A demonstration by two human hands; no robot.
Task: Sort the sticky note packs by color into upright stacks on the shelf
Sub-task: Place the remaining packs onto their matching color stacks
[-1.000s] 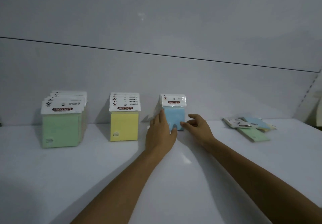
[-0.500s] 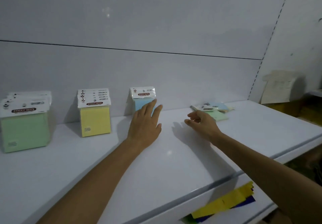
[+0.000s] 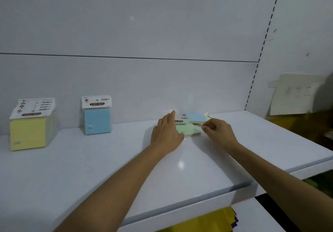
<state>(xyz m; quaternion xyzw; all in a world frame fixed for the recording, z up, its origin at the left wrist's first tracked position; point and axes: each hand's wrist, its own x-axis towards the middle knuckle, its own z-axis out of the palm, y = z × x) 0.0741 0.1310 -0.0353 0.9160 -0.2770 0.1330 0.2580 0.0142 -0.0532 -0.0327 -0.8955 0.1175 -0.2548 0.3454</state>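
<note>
As left hand [image 3: 166, 134] and right hand [image 3: 219, 132] flank it, green pack [image 3: 188, 129] lies flat

Dim, cool, flat light from overhead. Small glare spot on shelf [image 3: 180, 164], mid-frame. Faint soft shadows beside blue pack [image 3: 97, 121]. Right edge goes dark. Overall soft focus, label txt smeared. Wide-angle bend twd edges.

A shop: white slotted display shelf [image 3: 198, 183] with packaged sticky note packs [image 3: 96, 115] stood face-out.
</note>
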